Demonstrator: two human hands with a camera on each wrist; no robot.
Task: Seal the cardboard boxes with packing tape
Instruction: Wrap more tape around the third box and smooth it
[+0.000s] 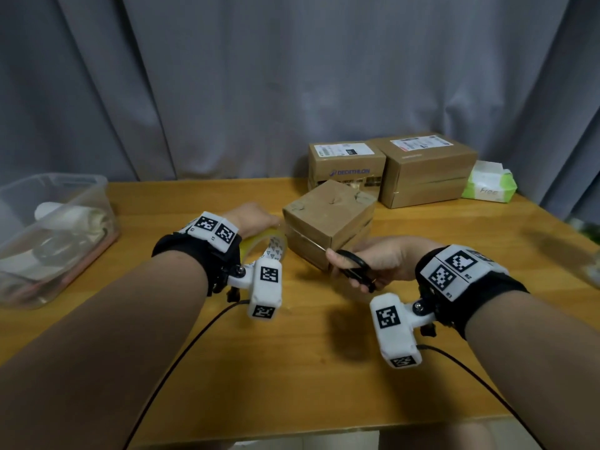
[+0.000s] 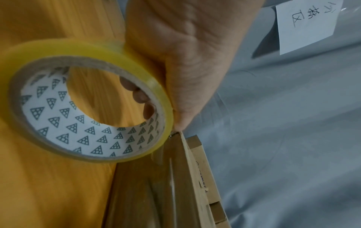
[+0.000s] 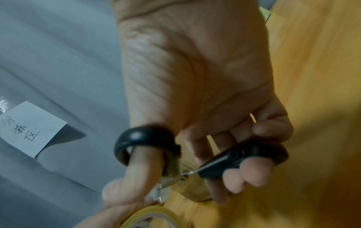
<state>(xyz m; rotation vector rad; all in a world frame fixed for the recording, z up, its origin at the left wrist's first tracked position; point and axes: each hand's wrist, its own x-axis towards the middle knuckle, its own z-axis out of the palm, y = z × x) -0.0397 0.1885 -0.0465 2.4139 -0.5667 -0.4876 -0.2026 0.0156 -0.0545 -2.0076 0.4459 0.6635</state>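
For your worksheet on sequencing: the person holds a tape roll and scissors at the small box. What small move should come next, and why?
Probably snip the tape. The left hand holds the tape roll against the small box, and the right hand has the scissors beside it.

A wooden desk (image 1: 324,352) carries everything. A small cardboard box (image 1: 328,222) sits near its middle. Behind it, at the back edge, two larger cardboard boxes (image 1: 393,170) stand side by side, touching, with a green and white tissue pack (image 1: 490,183) just to their right. A clear plastic tub (image 1: 48,235) sits at the left edge.
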